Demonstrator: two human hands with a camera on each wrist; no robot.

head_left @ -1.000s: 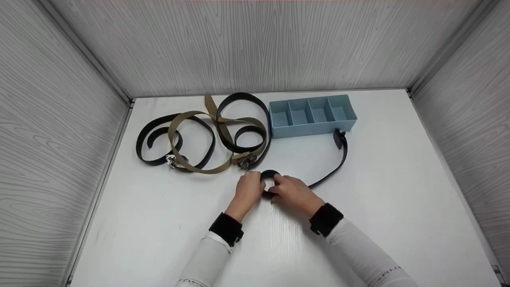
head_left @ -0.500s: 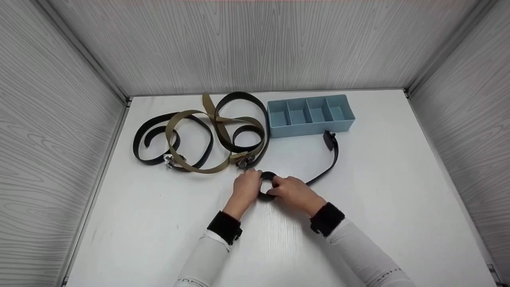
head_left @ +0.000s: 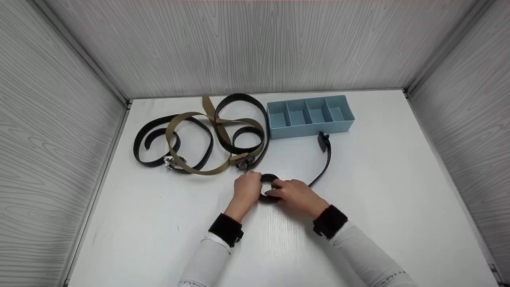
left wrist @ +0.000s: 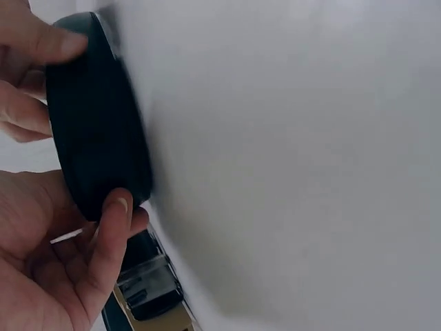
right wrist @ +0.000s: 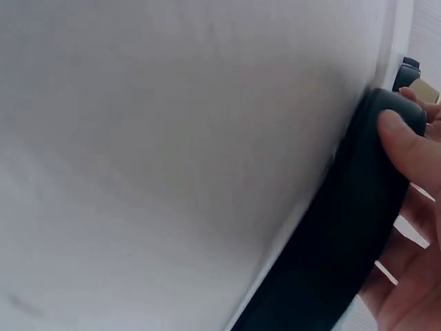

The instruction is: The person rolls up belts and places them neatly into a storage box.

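Note:
A black belt (head_left: 268, 178) is rolled at one end into a round coil standing on its edge on the white table. My left hand (head_left: 248, 186) grips the coil's left side, its fingertips on the outer wrap in the left wrist view. On the opposite side my right hand (head_left: 298, 194) pinches the coil, with its thumb (right wrist: 400, 131) lying on the strap. From under the right hand the unrolled strap (head_left: 327, 163) curves away to the belt's buckle (head_left: 323, 140), which lies by the front of the blue tray. The hands partly hide the coil.
A blue tray (head_left: 309, 130) with several compartments stands at the back. Left of it lie a looped black belt (head_left: 207, 153), a tan belt (head_left: 209, 172) and another black belt (head_left: 266, 115), overlapping. Their buckles (head_left: 243, 160) sit just beyond my left hand. Grey panels surround the table.
The buckle end has slid left along the tray's front, and the unrolled strap has become shorter. Both hands stay around the coil, the right fingers shifting slightly.

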